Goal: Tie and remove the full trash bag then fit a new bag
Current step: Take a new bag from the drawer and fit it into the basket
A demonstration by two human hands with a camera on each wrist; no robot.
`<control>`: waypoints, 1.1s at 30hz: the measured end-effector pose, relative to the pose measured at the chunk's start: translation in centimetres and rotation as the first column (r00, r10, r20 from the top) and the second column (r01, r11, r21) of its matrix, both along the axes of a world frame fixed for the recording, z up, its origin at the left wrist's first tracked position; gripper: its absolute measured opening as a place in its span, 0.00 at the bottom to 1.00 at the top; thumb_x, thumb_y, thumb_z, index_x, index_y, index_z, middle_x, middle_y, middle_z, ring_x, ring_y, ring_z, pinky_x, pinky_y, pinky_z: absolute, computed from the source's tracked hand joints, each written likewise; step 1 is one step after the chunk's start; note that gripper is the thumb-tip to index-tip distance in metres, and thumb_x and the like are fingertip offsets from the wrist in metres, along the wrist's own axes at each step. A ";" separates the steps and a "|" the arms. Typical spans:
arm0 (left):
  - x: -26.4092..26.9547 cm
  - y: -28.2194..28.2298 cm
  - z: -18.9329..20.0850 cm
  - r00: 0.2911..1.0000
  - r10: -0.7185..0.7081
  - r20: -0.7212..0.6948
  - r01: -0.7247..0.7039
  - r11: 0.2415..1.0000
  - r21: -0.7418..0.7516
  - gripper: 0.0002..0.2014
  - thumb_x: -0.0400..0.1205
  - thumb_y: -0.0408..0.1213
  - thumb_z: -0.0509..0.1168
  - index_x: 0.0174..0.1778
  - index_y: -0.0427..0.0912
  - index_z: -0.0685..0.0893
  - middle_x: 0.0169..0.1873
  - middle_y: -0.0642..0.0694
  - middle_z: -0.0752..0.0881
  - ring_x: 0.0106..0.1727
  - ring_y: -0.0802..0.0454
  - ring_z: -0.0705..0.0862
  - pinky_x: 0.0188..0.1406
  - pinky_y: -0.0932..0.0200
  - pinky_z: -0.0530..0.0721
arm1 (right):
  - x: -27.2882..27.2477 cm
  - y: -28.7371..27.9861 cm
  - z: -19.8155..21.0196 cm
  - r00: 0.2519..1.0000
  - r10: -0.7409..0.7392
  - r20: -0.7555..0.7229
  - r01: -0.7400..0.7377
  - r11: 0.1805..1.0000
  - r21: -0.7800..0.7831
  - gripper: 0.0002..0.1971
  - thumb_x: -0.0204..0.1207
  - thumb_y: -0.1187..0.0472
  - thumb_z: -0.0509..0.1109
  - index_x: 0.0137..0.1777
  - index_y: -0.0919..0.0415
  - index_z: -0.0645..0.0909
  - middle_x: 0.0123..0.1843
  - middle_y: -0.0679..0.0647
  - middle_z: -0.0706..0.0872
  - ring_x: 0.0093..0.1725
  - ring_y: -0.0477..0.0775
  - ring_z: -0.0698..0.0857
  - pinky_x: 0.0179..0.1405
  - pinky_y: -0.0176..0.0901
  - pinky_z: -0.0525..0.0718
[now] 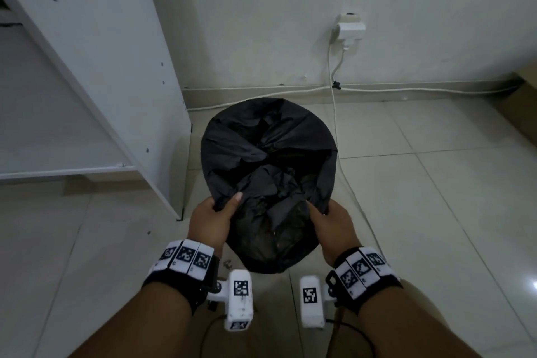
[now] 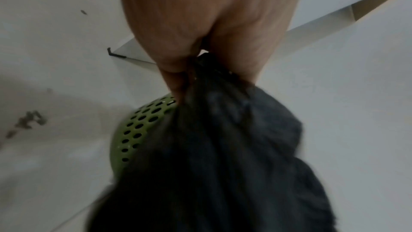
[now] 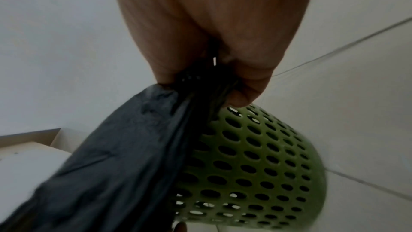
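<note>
Fingers (image 2: 176,84) of the left hand (image 1: 209,219) were curled round a gathered bunch of the black trash bag (image 1: 270,154) at its near-left rim, thumb on top, and the right hand (image 1: 331,227) pinched a matching bunch at the near-right; both wrist views showed plastic bunched tight inside each fist. That bag sat in a green perforated bin (image 3: 256,156), draped over the rim so that the head view showed only black film. Its far side was folded inward over the contents, though whether anything was already knotted there could not be told from the dim, blurred frames.

Judging by this, the step in hand was lifting the 2 near corners to tie them. To do it well, both hands would best pull up and toward each other evenly, freeing the film from the rim without dragging the light bin along, then cross the 2 bunches low over the load so the knot closes the mouth.

Around the bin lay pale floor tiles (image 1: 436,197); a white shelf unit (image 1: 96,67) stood just beside it on the left, and a white cable (image 1: 338,136) ran down from a wall socket (image 1: 350,29) close past its right side.
</note>
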State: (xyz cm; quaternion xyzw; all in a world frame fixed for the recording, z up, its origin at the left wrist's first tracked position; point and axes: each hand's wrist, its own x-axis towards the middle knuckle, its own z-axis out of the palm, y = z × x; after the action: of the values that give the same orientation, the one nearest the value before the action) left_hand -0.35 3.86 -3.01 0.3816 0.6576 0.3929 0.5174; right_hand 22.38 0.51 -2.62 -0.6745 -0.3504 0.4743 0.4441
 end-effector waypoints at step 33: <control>1.9 -3.3 -0.7 0.985 -0.102 -0.136 0.115 0.989 0.095 0.15 0.74 0.44 0.58 0.27 0.37 0.79 0.32 0.31 0.84 0.34 0.45 0.80 0.36 0.53 0.76 | -5.8 -1.5 -0.8 0.982 -0.105 0.156 0.088 0.989 0.116 0.10 0.80 0.58 0.70 0.39 0.61 0.86 0.39 0.56 0.89 0.41 0.53 0.86 0.40 0.42 0.79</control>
State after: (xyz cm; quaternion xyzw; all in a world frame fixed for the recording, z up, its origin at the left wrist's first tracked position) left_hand 1.57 0.54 -3.74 0.4680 0.6471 0.3715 0.4735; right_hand 16.53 -1.00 -3.46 -0.7017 -0.3774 0.3762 0.4729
